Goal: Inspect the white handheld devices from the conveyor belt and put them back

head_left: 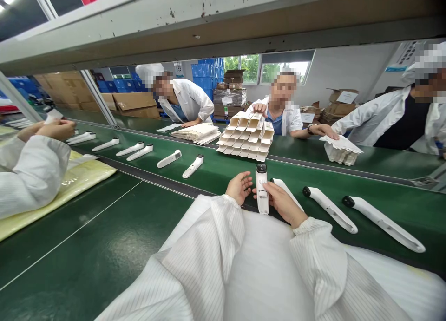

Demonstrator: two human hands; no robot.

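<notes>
A white handheld device shaped like a forehead thermometer (262, 201), with a black round head, stands nearly upright in my right hand (286, 204). The fingers of that hand close round its body from the right. Close by on its left, my left hand (239, 188) is open, its fingers curved and apart, with nothing in it. Just behind my right hand lies another white thermometer (288, 193), partly hidden. Two more, a nearer thermometer (330, 209) and a farther-right thermometer (385, 223), lie on the green belt with hollow undersides showing.
To the left, several thermometers (169, 159) lie along the green belt (223, 172). A stack of open white boxes (245, 137) and flat cartons (197, 133) stand beyond it. Co-workers (191, 98) work opposite; a co-worker's sleeve (33, 167) is at left. White foam sheeting (265, 265) covers my side.
</notes>
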